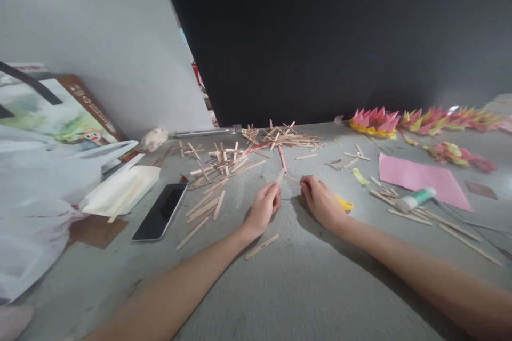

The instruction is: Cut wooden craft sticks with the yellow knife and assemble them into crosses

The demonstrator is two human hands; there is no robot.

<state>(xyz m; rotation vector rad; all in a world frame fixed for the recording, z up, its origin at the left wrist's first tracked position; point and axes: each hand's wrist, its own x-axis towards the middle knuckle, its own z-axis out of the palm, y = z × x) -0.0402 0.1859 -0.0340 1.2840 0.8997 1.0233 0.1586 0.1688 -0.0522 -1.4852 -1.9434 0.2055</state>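
My left hand (264,206) is closed on a wooden stick (281,176) that points up from its fingertips. Just to the right, my right hand (321,201) pinches another thin wooden stick (294,178), its free end slanting toward the first. The two hands are apart. A red and white strip (282,159) lies just beyond the left stick. Piles of wooden sticks (294,138), some crossed over each other, spread behind the hands. One loose stick (262,246) rests below my left hand, and a yellow object (344,204) is partly hidden behind my right hand.
At left are a phone (160,212), a pale paper packet (124,192) and a white plastic bag (36,197). To the right lie pink paper (420,178), a glue stick (416,200) and more sticks. Pink and yellow folded paper pieces (374,122) stand by the dark panel (340,37).
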